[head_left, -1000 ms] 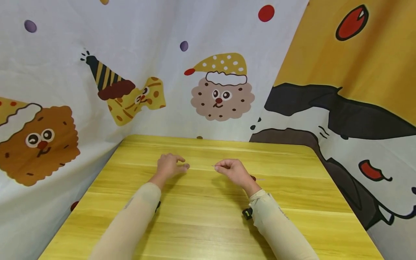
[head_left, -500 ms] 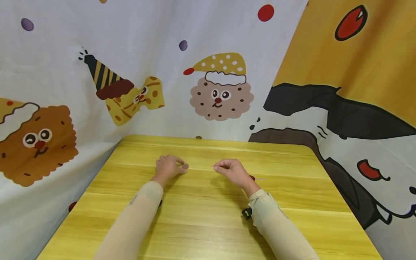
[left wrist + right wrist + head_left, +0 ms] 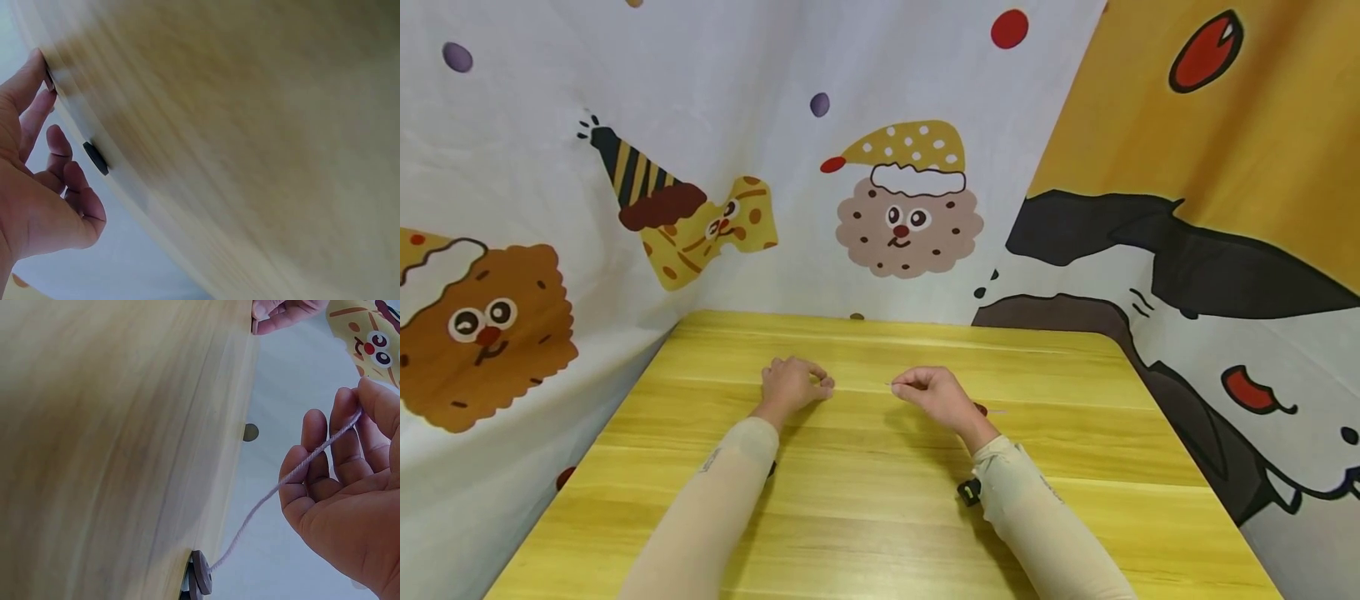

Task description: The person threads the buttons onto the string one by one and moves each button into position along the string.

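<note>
On the yellow wooden table (image 3: 880, 500) my left hand (image 3: 822, 386) pinches a small brownish piece, likely a button (image 3: 254, 325), between thumb and forefinger, low against the tabletop. In the left wrist view the left hand (image 3: 44, 87) shows its other fingers curled. My right hand (image 3: 901, 386) pinches a thin mauve thread (image 3: 294, 472) near its end. The thread runs down to a stack of mauve buttons (image 3: 201, 573) lying on the table below the right wrist. The buttons (image 3: 982, 409) are mostly hidden behind the right hand in the head view. The two hands sit about a hand's width apart.
Cartoon-printed cloth (image 3: 700, 125) hangs around the table's far and side edges. A small dark dot (image 3: 857, 317) on the cloth sits at the table's far edge. Black wrist cameras (image 3: 970, 492) hang under the beige sleeves.
The left hand's fingers have curled in a little closer to its thumb. The right hand and the thread have stayed in place.
</note>
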Demonstrator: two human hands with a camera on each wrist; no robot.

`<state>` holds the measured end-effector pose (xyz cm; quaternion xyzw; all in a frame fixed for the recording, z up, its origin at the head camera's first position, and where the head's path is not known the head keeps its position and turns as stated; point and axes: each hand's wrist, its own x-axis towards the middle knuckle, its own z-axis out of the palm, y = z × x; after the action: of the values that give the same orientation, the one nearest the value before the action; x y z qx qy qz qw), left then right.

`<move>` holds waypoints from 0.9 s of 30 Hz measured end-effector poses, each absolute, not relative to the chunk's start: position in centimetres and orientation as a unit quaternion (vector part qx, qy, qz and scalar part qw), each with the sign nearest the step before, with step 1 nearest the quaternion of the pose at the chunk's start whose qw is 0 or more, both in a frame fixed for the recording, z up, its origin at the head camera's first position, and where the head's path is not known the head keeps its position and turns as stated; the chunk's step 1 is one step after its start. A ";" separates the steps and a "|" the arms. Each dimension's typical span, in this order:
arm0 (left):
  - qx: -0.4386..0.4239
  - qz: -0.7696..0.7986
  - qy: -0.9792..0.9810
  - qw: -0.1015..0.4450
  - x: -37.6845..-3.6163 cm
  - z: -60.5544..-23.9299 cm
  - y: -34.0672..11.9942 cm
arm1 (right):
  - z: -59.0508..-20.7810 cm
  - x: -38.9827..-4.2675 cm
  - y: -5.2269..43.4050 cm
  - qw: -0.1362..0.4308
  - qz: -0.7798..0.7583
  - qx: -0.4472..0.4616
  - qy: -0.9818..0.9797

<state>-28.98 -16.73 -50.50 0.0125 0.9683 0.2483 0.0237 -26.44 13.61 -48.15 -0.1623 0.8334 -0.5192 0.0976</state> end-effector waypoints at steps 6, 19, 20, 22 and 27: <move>0.024 0.236 0.971 0.015 -29.0 -50.9 -16.6 | -48.3 -26.2 13.5 0.102 -0.518 -0.159 0.835; 0.052 0.193 0.980 -0.012 -28.9 -51.1 -16.2 | -48.2 -26.3 13.4 0.097 -0.517 -0.162 0.835; 0.058 0.184 0.981 -0.019 -28.9 -51.1 -16.2 | -48.3 -26.3 13.4 0.096 -0.517 -0.161 0.835; 0.070 0.169 0.983 -0.033 -28.8 -51.2 -16.1 | -48.3 -26.3 13.3 0.097 -0.516 -0.160 0.836; 0.078 0.192 0.976 -0.068 -28.7 -50.9 -15.6 | -48.3 -26.3 13.4 0.098 -0.516 -0.159 0.836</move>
<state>-28.69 -15.63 -50.91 0.0780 0.9760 0.1916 -0.0684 -26.25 13.39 -48.33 -0.1592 0.8361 -0.5157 0.0983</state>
